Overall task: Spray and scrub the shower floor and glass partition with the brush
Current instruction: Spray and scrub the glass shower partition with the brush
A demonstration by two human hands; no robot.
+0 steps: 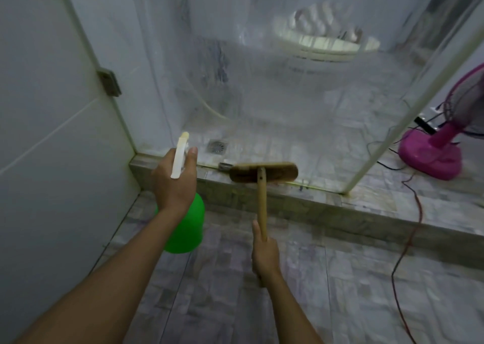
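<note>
Your right hand (264, 254) grips the stiff, light wooden brush (263, 172) low on its handle; hold it nearer the head. Your left hand (174, 184) is closed around the green plastic spray bottle (187, 228), maybe slippery. Far ahead, the breakable wet glass partition (288, 81).
</note>
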